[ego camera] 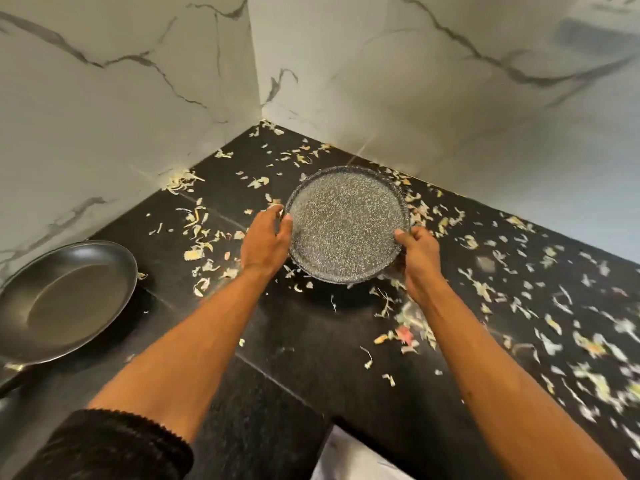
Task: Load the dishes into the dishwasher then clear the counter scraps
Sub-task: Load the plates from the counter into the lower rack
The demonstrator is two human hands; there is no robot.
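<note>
A round speckled grey plate (pixel 346 220) is lifted a little above the black counter (pixel 294 358) near the corner, tilted toward me. My left hand (pixel 265 242) grips its left rim and my right hand (pixel 417 259) grips its right rim with the thumb on top. Pale vegetable scraps (pixel 519 306) lie scattered over the counter, thickest on the right and around the plate. A dark frying pan (pixel 69 299) sits at the left edge, empty.
Marble-patterned walls (pixel 138 98) close the corner behind the plate. The counter's front edge steps inward at the bottom centre, with a light floor (pixel 346 459) below. The pan's handle runs off the lower left.
</note>
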